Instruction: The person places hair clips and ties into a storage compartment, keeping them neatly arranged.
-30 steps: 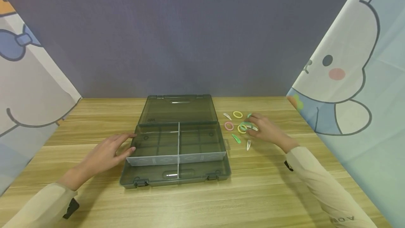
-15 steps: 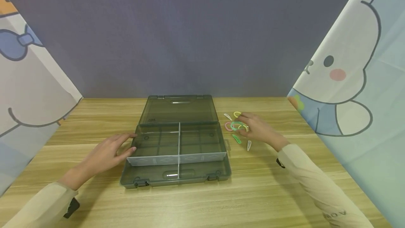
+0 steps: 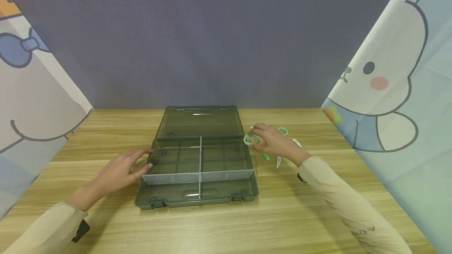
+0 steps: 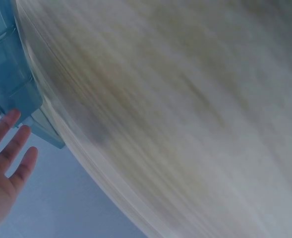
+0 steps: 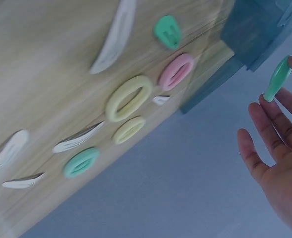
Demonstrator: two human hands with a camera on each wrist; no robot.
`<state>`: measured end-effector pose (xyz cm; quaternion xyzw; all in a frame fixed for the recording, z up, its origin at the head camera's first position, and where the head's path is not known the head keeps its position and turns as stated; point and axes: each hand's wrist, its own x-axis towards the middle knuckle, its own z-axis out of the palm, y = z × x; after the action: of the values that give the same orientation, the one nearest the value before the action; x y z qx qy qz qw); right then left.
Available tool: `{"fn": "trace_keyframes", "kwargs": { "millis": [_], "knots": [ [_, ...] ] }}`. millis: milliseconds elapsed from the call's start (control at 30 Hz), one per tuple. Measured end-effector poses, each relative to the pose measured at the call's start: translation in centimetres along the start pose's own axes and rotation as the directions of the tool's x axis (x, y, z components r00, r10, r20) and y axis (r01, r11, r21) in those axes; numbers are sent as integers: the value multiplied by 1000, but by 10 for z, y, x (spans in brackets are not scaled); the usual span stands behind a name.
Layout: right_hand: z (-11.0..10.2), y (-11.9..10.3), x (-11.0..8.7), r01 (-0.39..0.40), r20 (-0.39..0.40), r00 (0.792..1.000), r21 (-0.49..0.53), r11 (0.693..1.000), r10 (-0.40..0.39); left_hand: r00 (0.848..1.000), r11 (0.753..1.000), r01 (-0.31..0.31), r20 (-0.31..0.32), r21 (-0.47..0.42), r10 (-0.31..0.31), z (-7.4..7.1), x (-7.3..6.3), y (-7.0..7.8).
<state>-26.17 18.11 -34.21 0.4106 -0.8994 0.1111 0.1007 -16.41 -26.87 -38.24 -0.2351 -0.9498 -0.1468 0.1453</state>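
Note:
A dark translucent divided box (image 3: 176,204) lies on the table with its lid (image 3: 199,122) folded back. My left hand (image 3: 116,171) rests at the box's left edge, fingers extended; the left wrist view shows the fingers (image 4: 27,163) spread beside the box. My right hand (image 3: 277,143) pinches a green hair tie (image 5: 277,79) between thumb and fingertips, held above the table near the box's right side. Below it in the right wrist view lie a pink hair tie (image 5: 176,72), two yellow hair ties (image 5: 113,106) and another green hair tie (image 5: 81,162).
White snap hair clips (image 3: 278,162) and a green snap clip (image 3: 266,156) lie around the hair ties, right of the box. A grey cloth wall (image 3: 212,50) stands behind the table, with printed cloth panels (image 3: 388,69) at the sides.
My right hand has lifted the green hair tie off the pile and carried it left toward the box. My left hand stays at the box's left edge.

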Motion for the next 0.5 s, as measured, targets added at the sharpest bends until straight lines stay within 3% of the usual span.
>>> {"fn": "trace_keyframes", "kwargs": {
  "millis": [500],
  "knots": [
    [18,-26,31,116,37,993,-23,993,-116,1000,1000,1,-4,1,-1,0,0,0]
  ]
}}
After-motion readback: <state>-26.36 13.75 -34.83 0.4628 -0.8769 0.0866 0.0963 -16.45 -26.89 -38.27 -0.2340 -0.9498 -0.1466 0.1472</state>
